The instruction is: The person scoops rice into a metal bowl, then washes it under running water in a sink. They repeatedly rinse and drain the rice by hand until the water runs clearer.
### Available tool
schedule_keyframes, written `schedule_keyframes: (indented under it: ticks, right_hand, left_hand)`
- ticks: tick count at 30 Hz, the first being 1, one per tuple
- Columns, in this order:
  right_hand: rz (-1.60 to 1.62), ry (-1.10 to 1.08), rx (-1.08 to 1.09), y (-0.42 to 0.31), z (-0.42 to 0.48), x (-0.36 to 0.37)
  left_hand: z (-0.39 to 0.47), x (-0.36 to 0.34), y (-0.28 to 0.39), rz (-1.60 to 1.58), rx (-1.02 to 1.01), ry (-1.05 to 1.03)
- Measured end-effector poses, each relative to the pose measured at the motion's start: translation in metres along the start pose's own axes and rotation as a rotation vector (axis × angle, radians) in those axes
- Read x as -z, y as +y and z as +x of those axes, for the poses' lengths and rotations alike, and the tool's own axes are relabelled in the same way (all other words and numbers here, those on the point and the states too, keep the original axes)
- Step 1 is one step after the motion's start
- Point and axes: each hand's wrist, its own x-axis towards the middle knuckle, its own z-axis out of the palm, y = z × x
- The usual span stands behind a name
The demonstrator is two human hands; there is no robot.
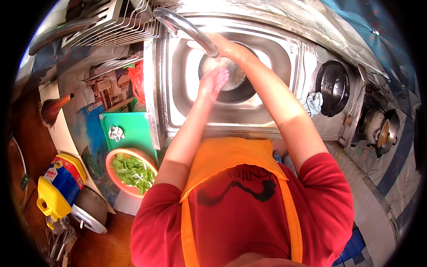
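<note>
A curved metal tap spout [190, 25] reaches over a stainless steel sink [283, 68]. Below its mouth, my left hand [217, 80] is held with the fingers slightly curled, and nothing shows in it. My right hand [217, 43] passes behind the spout towards the tap's base; glare and the spout hide part of it, so its grip is unclear. Under both hands a dark round pan [235, 97] lies in the basin. Inside the pan are pale, cloudy water and a perforated or textured patch [239, 76], partly covered by my right forearm.
Right of the sink are a black lidded pot or pan [333, 88] and a pale blue cloth [313, 103]. On the left are a wire rack [130, 30], a green board [133, 128], an orange bowl [108, 163] of leafy greens and a yellow-blue container [63, 180].
</note>
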Motion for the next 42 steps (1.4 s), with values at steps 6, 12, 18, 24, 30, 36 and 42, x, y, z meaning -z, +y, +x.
schedule_keyframes:
  ticks: [6,12,18,24,30,36,42]
  right_hand:
    - [0.005,0.054,-0.013,0.0,-0.024,-0.007]
    - [-0.404,0.494,0.023,0.047,-0.054,-0.038]
    - [0.664,0.899,-0.708,0.101,-0.112,-0.1]
    - [1.059,0.8,-0.756,0.055,-0.09,-0.107]
    - [1.351,0.821,-0.663,0.042,-0.047,-0.12]
    - [0.519,0.257,-0.407,0.071,-0.089,-0.175]
    - [-0.384,-0.808,-0.691,0.069,-0.13,-0.07]
  left_hand:
    - [0.026,-0.029,-0.004,0.201,0.037,0.042]
    - [0.066,-0.025,-0.014,0.234,-0.146,-0.05]
    - [0.105,-0.047,-0.012,0.573,-0.094,-0.027]
    - [0.039,-0.099,0.043,2.154,-0.186,-0.376]
    - [0.003,-0.052,0.061,1.571,-0.976,0.14]
    - [0.023,0.027,0.043,1.4,-0.665,0.427]
    - [0.011,0.029,0.018,1.421,-0.622,0.626]
